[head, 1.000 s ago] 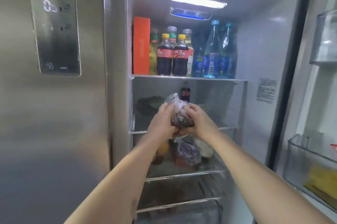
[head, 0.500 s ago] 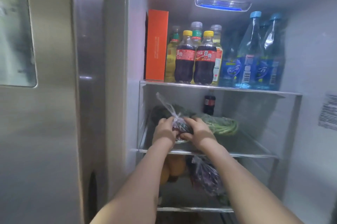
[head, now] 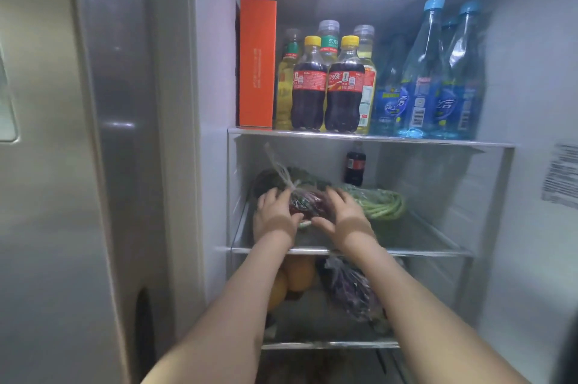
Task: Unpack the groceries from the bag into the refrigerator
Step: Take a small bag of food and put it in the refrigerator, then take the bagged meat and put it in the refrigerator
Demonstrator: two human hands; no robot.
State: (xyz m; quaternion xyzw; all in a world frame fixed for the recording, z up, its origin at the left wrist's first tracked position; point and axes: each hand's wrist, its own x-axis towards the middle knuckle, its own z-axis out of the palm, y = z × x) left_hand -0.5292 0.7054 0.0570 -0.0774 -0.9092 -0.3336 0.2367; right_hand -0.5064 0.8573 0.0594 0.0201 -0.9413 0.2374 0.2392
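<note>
A clear plastic bag of dark red produce (head: 308, 203), knotted at the top, sits on the refrigerator's second glass shelf (head: 406, 250). My left hand (head: 275, 216) presses its left side and my right hand (head: 342, 216) its right side. Both hands cup the bag with fingers slightly spread. The bottom of the bag is hidden behind my thumbs. The grocery bag is not in view.
Green beans (head: 380, 203) lie just right of the bag, dark greens (head: 266, 180) behind it, and a small cola bottle (head: 355, 164) at the back. The top shelf holds an orange box (head: 258, 61), cola bottles (head: 327, 89) and blue water bottles (head: 438, 77). Oranges (head: 297, 277) and another bagged item (head: 353, 289) lie one shelf below.
My hands carried the bag from in front of the fridge onto the second shelf and set it down. My fingers have loosened and spread. The view moved closer to the shelves.
</note>
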